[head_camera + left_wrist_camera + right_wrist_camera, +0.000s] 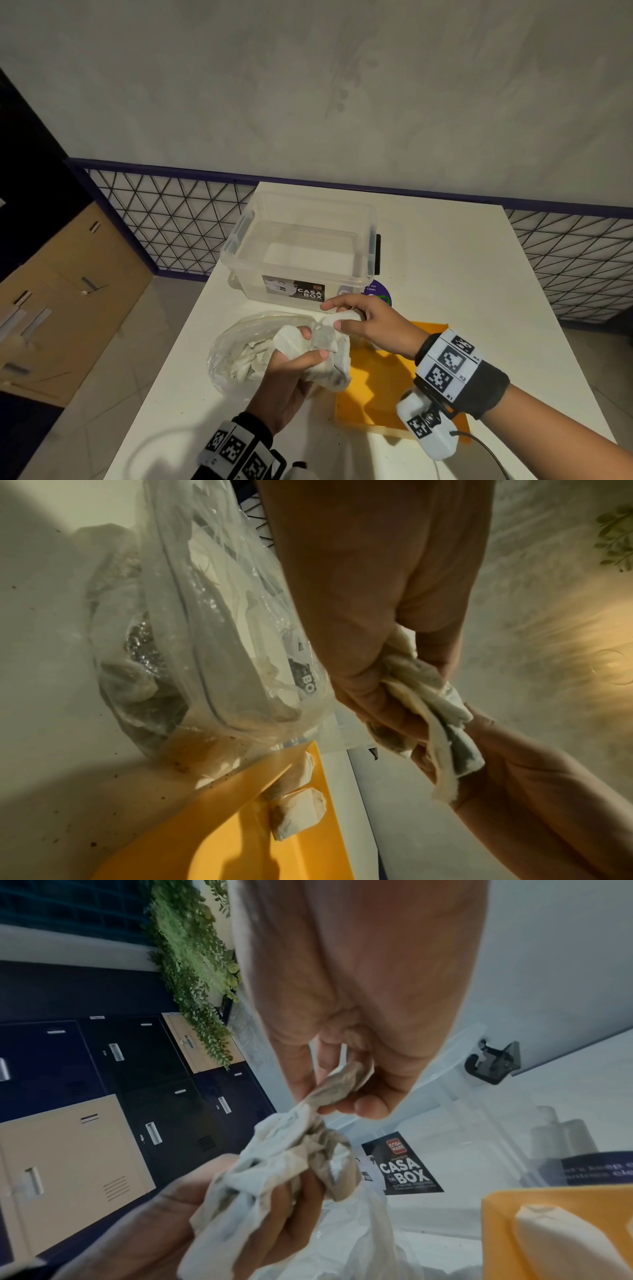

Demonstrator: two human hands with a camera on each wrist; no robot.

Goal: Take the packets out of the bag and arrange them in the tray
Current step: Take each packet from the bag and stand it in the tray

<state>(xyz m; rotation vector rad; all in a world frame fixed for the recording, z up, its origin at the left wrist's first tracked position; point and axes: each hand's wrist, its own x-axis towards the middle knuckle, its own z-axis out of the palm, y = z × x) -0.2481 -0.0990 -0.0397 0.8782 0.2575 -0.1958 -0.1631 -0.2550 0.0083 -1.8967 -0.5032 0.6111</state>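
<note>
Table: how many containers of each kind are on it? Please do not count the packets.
Box: 1
Bag: 1
Tray: 1
Total: 3

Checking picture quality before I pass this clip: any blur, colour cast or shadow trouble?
Head view: dim but sharp. Left wrist view: warm yellow cast, hand shadow across the tray, right background smeared. Right wrist view: bluish, packets motion-blurred.
</note>
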